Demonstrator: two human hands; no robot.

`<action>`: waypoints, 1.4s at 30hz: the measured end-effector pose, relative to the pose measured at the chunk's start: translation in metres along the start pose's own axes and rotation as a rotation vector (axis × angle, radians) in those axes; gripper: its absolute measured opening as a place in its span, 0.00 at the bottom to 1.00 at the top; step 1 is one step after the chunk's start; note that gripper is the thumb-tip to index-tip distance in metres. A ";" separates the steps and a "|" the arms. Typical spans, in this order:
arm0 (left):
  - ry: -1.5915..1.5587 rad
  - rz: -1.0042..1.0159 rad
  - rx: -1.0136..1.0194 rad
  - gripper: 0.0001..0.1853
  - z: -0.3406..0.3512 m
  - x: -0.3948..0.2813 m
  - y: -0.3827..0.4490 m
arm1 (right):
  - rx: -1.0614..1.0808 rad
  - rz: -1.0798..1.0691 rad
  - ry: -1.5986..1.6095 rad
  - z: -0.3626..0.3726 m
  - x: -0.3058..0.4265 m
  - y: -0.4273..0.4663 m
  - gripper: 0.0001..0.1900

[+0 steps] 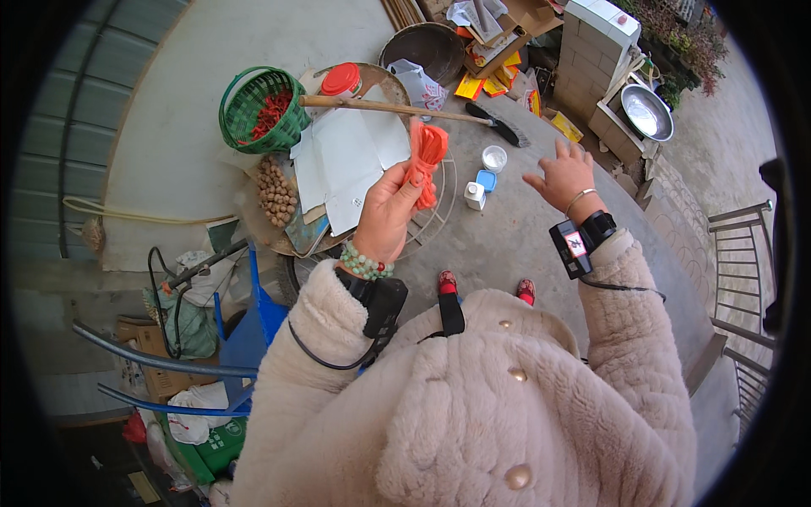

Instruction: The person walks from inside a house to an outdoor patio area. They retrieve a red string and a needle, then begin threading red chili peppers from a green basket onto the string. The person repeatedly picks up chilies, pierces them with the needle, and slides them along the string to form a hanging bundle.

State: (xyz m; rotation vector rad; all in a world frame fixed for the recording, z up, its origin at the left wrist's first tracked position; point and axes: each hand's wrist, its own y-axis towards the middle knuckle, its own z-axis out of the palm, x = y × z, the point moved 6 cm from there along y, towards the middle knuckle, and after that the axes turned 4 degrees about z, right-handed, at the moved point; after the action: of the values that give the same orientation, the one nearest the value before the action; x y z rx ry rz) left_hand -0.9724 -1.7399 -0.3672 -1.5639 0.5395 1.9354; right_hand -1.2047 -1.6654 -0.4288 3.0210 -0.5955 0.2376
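Note:
My left hand [388, 209] pinches a bundle of orange-red plastic cord [426, 161], tied round its middle, between thumb and fingers. Behind the bundle, white cardboard sheets [348, 152] cover part of a round table [388, 79]. Over to the right, my right hand [567, 177] is held out with its fingers spread and nothing in it. A white bottle [474, 196], a blue lid [486, 180] and a clear round tub [494, 158] stand on the concrete between my hands. A brush with a long wooden handle [380, 108] extends across the table, its dark bristles [507, 130] towards the right.
A green woven basket [260, 136] holds dried red chilies [271, 114]. Near it are a red-lidded jar [342, 80] and a heap of walnuts [277, 193]. A blue wheelbarrow [244, 342] is at my left. Cardboard boxes [500, 47] and a metal basin [646, 113] lie farther off.

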 end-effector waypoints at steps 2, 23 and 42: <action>-0.057 -0.018 0.055 0.17 0.004 0.001 0.000 | -0.173 -0.124 0.243 -0.013 0.015 -0.007 0.22; -0.087 -0.136 0.077 0.04 0.020 0.004 -0.008 | 0.491 0.006 2.166 -0.008 0.098 -0.021 0.11; -0.055 -0.153 -0.037 0.06 0.011 0.005 -0.008 | -0.619 -0.315 1.101 -0.076 0.083 -0.042 0.11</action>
State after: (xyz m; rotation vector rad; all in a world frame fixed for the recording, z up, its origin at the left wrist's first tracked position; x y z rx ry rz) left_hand -0.9756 -1.7256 -0.3695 -1.5236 0.3531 1.8759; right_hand -1.1233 -1.6509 -0.3417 1.9087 -0.0461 1.2643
